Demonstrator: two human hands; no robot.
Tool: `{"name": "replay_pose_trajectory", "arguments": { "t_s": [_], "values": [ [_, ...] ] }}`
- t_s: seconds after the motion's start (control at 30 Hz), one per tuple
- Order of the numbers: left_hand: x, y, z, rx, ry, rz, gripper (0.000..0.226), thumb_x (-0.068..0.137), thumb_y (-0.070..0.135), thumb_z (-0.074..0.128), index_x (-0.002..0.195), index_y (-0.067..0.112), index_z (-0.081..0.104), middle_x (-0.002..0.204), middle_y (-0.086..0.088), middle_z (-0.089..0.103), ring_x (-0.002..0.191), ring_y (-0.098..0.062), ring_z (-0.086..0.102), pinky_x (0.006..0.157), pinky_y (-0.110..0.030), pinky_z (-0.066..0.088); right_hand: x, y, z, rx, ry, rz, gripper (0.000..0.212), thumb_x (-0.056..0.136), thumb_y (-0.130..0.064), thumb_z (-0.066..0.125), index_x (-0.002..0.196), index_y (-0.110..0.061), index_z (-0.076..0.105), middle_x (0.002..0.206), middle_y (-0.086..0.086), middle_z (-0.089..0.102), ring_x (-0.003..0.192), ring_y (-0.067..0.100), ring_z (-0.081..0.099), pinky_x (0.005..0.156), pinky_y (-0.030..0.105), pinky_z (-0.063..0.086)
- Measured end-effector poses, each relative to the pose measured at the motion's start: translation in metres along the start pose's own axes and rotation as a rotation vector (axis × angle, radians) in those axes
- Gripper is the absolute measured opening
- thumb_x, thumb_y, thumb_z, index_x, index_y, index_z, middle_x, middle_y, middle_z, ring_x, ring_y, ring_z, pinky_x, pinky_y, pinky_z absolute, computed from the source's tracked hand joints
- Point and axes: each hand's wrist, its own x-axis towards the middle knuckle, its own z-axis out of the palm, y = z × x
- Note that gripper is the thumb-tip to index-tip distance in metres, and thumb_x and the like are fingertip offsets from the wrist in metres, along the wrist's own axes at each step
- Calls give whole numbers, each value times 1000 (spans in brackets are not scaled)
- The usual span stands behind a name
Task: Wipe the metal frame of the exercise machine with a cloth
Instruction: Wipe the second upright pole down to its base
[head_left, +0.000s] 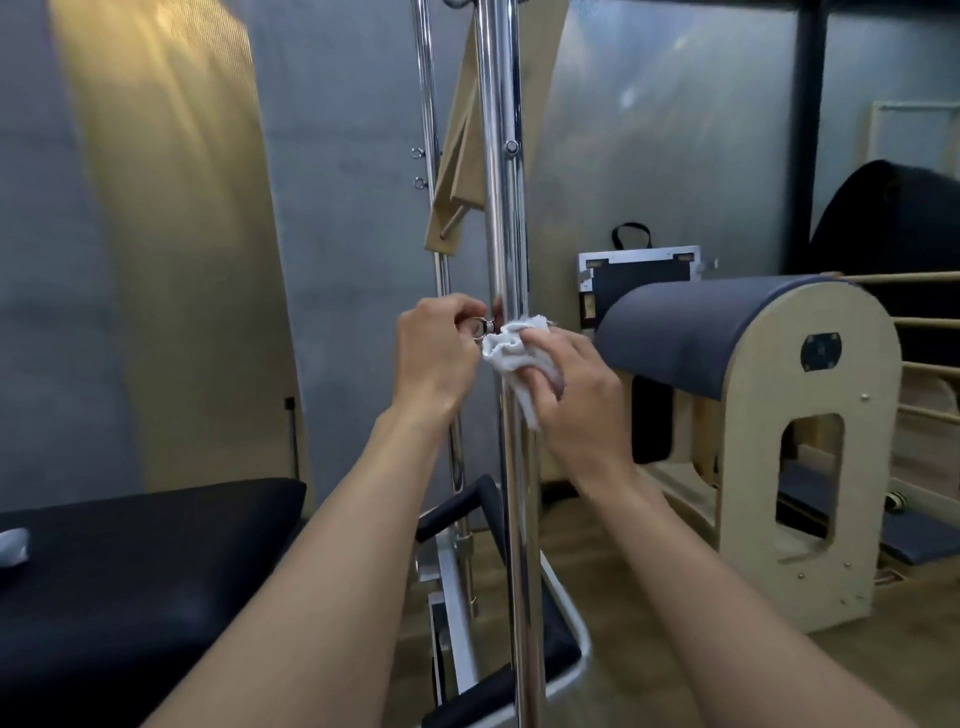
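A shiny vertical metal pole (498, 208) of the exercise machine frame runs from top to bottom through the middle of the view. My right hand (576, 395) grips a crumpled white cloth (514, 358) and presses it against the pole at mid height. My left hand (434, 353) is just left of the pole, its fingers pinching a small metal ring fitting (480, 328) that sticks out of the pole beside the cloth. A second, thinner metal pole (428, 104) stands behind to the left.
A black padded bed (130, 582) lies at lower left with a grey cloth (13, 545) on it. A wooden barrel with blue padding (753, 374) stands at right. A wooden bar (457, 171) hangs behind the pole. The wall is grey.
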Motion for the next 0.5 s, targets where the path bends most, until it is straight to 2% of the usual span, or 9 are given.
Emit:
{"name": "replay_pose_trajectory", "arguments": {
  "t_s": [0.17,0.27,0.33,0.4,0.43,0.5],
  "values": [
    [-2,4,-1,18,-22,-38,28,84,-3,57,97,11,78,83,-5,75,80,-24,70,76,-41,58,22,-11,7,71,93,28,34,96,-22,62,127,-25,51,116,-2,65,102,16,62,84,40,55],
    [-6,7,-1,-1,12,-58,26,89,0,59,103,11,78,91,2,75,85,-16,69,82,-28,55,-2,-2,11,13,27,-31,33,96,-22,61,129,-20,56,138,3,57,116,14,58,96,33,52],
    [-8,5,1,-56,37,-76,24,93,2,59,105,11,77,94,-2,77,87,-19,72,85,-32,56,-27,11,9,-2,-30,-18,31,96,-23,61,127,-17,61,142,2,53,114,6,51,97,30,49],
    [-9,2,3,-115,47,-119,22,94,4,61,106,13,77,93,-5,77,86,-23,73,86,-39,58,-40,22,6,5,-41,3,33,95,-22,63,127,-13,62,135,1,59,114,4,50,99,34,50],
    [-8,1,4,-132,49,-136,22,94,5,61,106,14,77,92,-5,77,86,-25,72,86,-41,58,-38,24,5,8,-30,14,34,94,-20,64,127,-12,63,131,1,61,114,3,51,100,33,49],
    [-9,-2,4,-143,48,-137,22,94,6,61,104,16,78,92,-4,77,86,-25,73,84,-44,59,-23,17,4,7,8,25,35,94,-19,64,128,-14,63,129,1,62,113,4,53,99,17,40]
  ]
}}
